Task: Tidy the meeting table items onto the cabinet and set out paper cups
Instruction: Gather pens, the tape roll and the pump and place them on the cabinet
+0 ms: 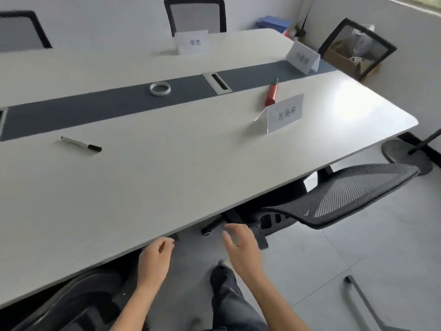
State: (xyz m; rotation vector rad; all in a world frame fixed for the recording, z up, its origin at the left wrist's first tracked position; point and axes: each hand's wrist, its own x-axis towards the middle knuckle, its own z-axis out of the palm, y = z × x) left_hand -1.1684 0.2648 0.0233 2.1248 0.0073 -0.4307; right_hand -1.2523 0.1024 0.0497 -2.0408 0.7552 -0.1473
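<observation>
On the white meeting table (167,187) lie a black-capped marker (81,144) at the left, a roll of clear tape (160,88) on the dark centre strip, and a red tool (272,93) behind a folded name card (285,113). Two more name cards (193,42) (302,57) stand farther back. My left hand (155,258) hangs at the table's near edge, fingers loosely curled, holding nothing. My right hand (241,247) is beside it over the floor, fingers relaxed and empty. No cups or cabinet are in view.
A black mesh chair (346,194) is pushed under the table at my right, another chair (78,299) at my lower left. Chairs (195,16) line the far side. A cardboard box (343,59) and a tilted chair sit in the far right corner. A cable grommet (217,82) is in the strip.
</observation>
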